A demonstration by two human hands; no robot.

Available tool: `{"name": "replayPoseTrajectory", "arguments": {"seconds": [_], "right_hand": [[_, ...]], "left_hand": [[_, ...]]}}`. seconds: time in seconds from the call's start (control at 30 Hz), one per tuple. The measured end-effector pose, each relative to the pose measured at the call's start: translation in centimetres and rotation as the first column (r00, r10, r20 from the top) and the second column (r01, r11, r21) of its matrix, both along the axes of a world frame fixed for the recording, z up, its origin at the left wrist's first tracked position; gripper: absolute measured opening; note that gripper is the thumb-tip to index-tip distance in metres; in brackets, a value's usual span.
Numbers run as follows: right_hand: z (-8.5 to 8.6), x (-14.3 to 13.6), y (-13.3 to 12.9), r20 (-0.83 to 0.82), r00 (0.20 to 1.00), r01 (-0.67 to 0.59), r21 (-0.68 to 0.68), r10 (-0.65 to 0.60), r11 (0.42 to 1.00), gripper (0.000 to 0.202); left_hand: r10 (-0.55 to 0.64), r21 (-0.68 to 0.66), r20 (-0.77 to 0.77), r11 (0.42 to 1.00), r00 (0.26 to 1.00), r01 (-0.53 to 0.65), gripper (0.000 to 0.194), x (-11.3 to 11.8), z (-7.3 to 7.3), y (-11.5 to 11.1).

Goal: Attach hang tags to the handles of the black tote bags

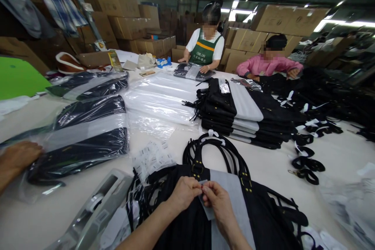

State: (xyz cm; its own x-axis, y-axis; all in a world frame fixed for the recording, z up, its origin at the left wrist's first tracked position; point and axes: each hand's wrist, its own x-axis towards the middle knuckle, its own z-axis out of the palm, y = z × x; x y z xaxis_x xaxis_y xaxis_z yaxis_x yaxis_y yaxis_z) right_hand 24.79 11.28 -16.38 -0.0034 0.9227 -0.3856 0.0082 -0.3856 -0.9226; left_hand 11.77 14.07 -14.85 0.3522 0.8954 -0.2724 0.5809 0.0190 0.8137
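A black handbag (181, 218) lies in front of me, its looped handles (225, 144) pointing away and a pale grey strip (230, 191) down its middle. Over it my left hand (186, 192) and my right hand (218, 201) meet, fingertips pinched together. Between them is a small grey tag (207, 211), hanging down from under the right fingers. Both hands are closed at its upper end. The exact spot where the fingertips grip is partly hidden. Just left of the handles lies a bunch of white printed labels (152, 158).
A grey tape dispenser (96, 211) stands at lower left. Another person's hand (22, 160) touches a plastic-wrapped bag (90, 136). Folded black bags (240, 113) are stacked ahead, beside clear plastic sleeves (164, 101). Two people work across the table. Black straps (307, 164) lie at right.
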Motion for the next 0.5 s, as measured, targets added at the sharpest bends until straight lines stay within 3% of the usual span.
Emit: {"name": "replayPoseTrajectory", "arguments": {"seconds": [0.23,0.5], "right_hand": [[-0.39,-0.03,-0.36,-0.113,0.99,0.078,-0.04,-0.082,0.996,0.034],[-0.38,0.16,-0.44,0.047,0.992,0.11,0.124,-0.116,0.986,0.027]], "left_hand": [[-0.013,-0.027,0.005,1.0,1.0,0.013,0.02,0.02,0.31,0.03],[-0.042,0.015,0.04,0.999,0.998,0.041,0.029,-0.28,-0.14,-0.36]]}}
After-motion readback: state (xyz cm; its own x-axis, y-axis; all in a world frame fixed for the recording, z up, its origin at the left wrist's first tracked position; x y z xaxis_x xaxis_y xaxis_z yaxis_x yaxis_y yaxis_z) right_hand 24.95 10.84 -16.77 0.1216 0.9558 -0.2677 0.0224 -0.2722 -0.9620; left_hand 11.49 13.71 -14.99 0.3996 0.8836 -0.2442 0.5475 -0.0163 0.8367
